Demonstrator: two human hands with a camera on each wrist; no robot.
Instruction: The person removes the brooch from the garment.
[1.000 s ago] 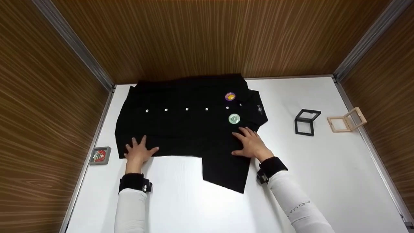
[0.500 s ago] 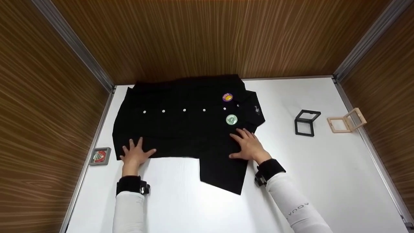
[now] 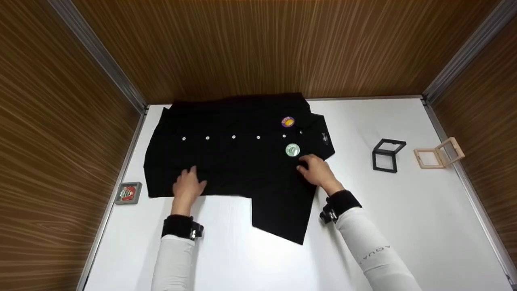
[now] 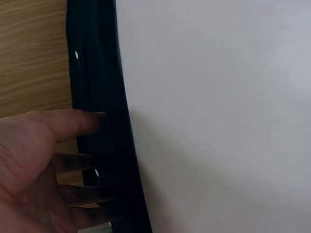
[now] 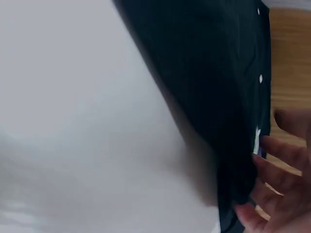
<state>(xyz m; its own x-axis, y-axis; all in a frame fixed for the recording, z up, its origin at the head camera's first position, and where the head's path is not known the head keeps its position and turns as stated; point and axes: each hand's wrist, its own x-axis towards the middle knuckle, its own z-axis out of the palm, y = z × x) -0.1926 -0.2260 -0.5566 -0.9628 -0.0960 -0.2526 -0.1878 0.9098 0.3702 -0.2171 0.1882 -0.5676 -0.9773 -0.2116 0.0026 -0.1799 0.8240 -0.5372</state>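
A black short-sleeved shirt (image 3: 226, 161) lies flat, its collar (image 3: 321, 137) to the right and a row of white buttons along its middle. Near the collar it carries a purple-and-yellow round badge (image 3: 288, 121) and a green round badge (image 3: 293, 150). My left hand (image 3: 188, 186) is over the near hem side, thumb out and fingers loosely extended, seen over the dark cloth in the left wrist view. At the shoulder below the green badge is my right hand (image 3: 318, 173), its fingers bent a little and spread at the cloth (image 5: 204, 73) in the right wrist view.
A grey display frame (image 3: 135, 194) with a red piece inside lies by the left edge. To the right stand a black hinged frame (image 3: 385, 161) and a tan hinged frame (image 3: 438, 155), both unfolded. Wood-grain walls (image 3: 250, 48) enclose the white table (image 3: 250, 262).
Both hands have drawn their spread fingers closer together. The left hand has shifted right along the shirt, and the right hand a little toward the collar. The shirt lies nearly the same.
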